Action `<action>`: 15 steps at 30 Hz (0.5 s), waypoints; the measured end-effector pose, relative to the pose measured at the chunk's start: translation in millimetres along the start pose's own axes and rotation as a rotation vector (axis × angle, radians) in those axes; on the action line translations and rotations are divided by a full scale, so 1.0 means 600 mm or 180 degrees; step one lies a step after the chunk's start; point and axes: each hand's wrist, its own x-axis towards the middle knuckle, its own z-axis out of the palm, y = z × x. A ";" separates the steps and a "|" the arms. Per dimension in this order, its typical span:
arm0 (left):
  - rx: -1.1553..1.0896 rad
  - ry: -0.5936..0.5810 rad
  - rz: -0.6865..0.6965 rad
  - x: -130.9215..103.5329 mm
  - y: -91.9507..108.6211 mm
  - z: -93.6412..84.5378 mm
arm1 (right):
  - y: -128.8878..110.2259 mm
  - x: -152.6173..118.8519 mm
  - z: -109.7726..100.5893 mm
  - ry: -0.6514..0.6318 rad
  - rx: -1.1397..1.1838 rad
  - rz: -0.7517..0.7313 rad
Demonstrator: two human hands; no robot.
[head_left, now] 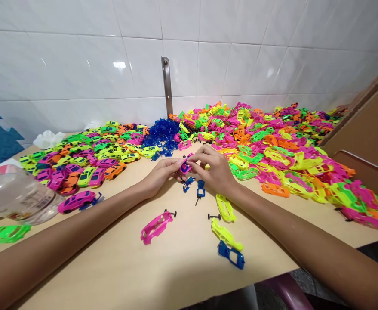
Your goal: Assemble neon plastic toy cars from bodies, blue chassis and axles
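Both hands (215, 170) pinched on pink toy car (186, 165), clear bottle (24, 196) left, cardboard box (366, 125) right, inside hidden

No lettering could be read. Print showed on the label (38, 194) of a clear plastic bottle (2, 189), which lay on its side by the left edge of the table (111, 262); small dark rows ran across that label, with a coloured patch near its lower part, all too blurred to make out as words, numbers or a brand.
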 end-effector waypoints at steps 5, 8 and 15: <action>0.0090 -0.0080 0.0013 0.000 -0.002 -0.001 | 0.000 0.002 0.000 -0.0085 0.0037 0.0153; 0.0111 -0.0066 -0.0001 0.001 -0.002 0.000 | -0.002 0.004 -0.002 -0.0126 -0.0029 0.0200; 0.0357 -0.0102 -0.0017 -0.001 0.004 0.004 | -0.010 0.005 -0.011 -0.0338 -0.0529 0.0113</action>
